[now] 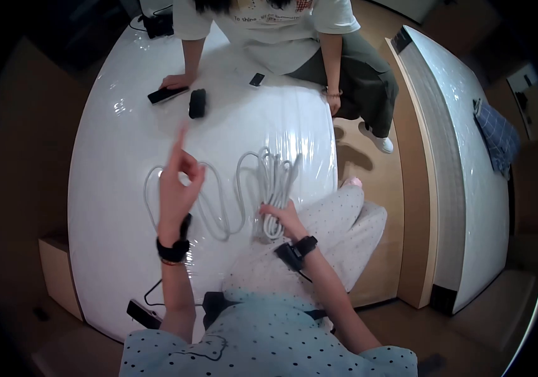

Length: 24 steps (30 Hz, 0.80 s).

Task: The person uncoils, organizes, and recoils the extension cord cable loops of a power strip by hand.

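Note:
My right hand [284,218] is closed round the lower end of a coiled white cable [276,182]. The coil's upper loops stand out beyond my thumb, and something thin and light-coloured shows at its top right. From the coil, a loose length of the cable [221,229] snakes left across the white plastic-covered surface. My left hand [181,188] is raised over this loose part, index finger stretched out and blurred at the tip, thumb apart. Nothing shows in it. Both wrists wear black straps with small devices.
Opposite me a person sits on the covered surface [111,188], one hand [177,81] beside a black phone [167,95]. Near it lie a black case-like object [198,103] and a small dark-faced device [257,80]. Another black device [144,314] with a cord is by my left elbow.

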Each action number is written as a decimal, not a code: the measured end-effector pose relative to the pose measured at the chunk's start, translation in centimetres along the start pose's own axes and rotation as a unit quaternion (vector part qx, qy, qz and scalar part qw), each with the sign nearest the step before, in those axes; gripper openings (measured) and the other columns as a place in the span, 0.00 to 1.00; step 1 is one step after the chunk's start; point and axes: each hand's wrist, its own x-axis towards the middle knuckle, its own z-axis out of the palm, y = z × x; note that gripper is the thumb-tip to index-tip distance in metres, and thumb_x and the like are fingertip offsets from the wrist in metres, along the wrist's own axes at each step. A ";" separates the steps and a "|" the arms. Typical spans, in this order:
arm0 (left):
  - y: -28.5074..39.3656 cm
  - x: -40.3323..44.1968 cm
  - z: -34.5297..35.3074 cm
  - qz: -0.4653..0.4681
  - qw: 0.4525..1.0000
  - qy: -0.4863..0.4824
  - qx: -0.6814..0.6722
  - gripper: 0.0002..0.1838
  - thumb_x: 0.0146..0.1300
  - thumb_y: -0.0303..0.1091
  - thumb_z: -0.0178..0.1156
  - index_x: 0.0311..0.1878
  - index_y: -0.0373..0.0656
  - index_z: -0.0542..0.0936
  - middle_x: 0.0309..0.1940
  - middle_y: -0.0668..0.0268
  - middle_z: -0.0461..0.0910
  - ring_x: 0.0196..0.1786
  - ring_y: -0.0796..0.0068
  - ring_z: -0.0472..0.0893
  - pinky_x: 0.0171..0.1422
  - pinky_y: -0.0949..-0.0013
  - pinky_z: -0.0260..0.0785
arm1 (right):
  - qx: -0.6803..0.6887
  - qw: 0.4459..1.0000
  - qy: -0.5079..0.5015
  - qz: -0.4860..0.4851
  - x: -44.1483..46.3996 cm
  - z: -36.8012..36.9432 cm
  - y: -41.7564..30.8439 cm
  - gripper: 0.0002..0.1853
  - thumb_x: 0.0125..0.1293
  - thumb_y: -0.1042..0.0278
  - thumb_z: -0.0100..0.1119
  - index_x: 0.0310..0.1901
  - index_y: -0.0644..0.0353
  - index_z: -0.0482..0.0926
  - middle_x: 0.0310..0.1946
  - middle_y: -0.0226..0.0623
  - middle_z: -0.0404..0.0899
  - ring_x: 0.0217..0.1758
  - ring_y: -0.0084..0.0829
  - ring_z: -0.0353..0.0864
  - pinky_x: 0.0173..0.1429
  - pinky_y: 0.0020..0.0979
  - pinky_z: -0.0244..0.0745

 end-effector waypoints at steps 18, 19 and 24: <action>-4.1 -8.4 11.4 -0.060 0.979 -0.145 -0.130 0.18 0.58 0.25 0.57 0.53 0.31 0.73 0.43 0.54 0.76 0.43 0.68 0.78 0.49 0.69 0.70 | -0.122 0.977 0.047 -0.169 -0.4 1.8 -1.5 0.24 0.48 0.76 0.67 0.48 0.65 0.69 0.33 0.33 0.79 0.37 0.22 0.78 0.44 0.26 0.74; -4.1 -8.6 11.5 -0.053 0.990 -0.101 -0.076 0.19 0.57 0.25 0.58 0.53 0.32 0.72 0.44 0.53 0.74 0.44 0.66 0.77 0.49 0.68 0.69 | -0.123 0.978 0.049 -0.161 -0.5 1.7 -1.8 0.23 0.48 0.77 0.66 0.47 0.65 0.70 0.33 0.33 0.79 0.37 0.22 0.78 0.44 0.26 0.74; -7.1 -10.7 12.9 -0.121 0.973 0.030 0.195 0.21 0.50 0.26 0.62 0.49 0.38 0.71 0.38 0.56 0.75 0.42 0.61 0.77 0.43 0.63 0.70 | -0.081 0.985 0.038 -0.148 -0.9 0.6 -1.8 0.22 0.48 0.78 0.64 0.46 0.66 0.70 0.33 0.34 0.79 0.37 0.23 0.79 0.44 0.26 0.75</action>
